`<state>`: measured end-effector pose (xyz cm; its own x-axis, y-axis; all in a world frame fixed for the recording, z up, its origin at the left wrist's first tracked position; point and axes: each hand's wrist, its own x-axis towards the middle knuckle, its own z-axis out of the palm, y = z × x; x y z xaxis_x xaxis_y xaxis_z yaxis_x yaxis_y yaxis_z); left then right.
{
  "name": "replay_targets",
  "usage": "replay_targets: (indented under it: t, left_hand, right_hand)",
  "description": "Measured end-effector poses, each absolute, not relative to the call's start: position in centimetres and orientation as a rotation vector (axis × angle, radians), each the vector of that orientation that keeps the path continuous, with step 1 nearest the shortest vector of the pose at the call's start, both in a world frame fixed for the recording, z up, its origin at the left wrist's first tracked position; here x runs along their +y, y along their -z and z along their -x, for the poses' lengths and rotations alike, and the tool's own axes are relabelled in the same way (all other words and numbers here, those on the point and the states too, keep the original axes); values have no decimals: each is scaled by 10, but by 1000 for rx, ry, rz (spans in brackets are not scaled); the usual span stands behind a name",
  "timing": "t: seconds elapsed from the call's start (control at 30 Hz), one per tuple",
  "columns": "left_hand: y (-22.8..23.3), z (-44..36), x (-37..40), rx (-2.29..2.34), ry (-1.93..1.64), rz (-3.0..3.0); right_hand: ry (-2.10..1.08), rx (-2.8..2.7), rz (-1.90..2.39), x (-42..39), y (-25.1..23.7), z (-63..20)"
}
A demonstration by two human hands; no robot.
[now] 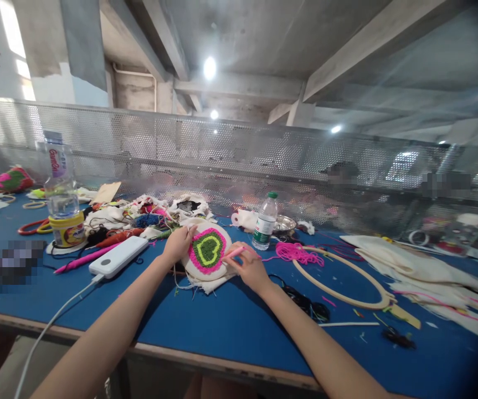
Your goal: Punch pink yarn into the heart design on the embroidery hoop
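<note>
A round embroidery hoop [205, 250] with white cloth lies tilted on the blue table [222, 327]. It carries a tufted heart in green and yellow ringed with pink. My left hand [177, 244] grips the hoop's left rim. My right hand [250, 268] holds a pink punch needle [235, 252] whose tip meets the pink ring at the hoop's right side. A tangle of pink yarn [294, 252] lies just right of that hand.
A white power bank [118, 256] with its cable, a pink pen [81, 259], bottles [265, 220] [61, 183], a yellow cup, a cloth and yarn heap sit left and behind. An empty wooden hoop [342, 280] and white fabric [421, 266] lie right. A perforated metal screen backs the table.
</note>
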<state>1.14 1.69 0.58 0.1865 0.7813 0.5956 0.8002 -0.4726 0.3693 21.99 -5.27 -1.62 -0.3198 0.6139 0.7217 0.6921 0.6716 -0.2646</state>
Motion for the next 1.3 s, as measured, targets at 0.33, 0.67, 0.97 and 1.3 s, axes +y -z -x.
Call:
replay_targets:
  t: [0.33, 0.67, 0.97, 1.3]
  left_hand:
    - [-8, -12, 11, -1547, 1267, 2377]
    - [-11, -16, 11, -1568, 1200, 2367]
    - [-15, -14, 8, -1471, 1167, 2402]
    - [-14, -14, 8, -1539, 1278, 2379]
  right_hand:
    - [128, -1927, 1135, -57, 18, -211]
    - [-38, -1761, 1205, -54, 21, -214]
    - [181, -2002, 1071, -51, 17, -216]
    - [-61, -1852, 1161, -55, 16, -220]
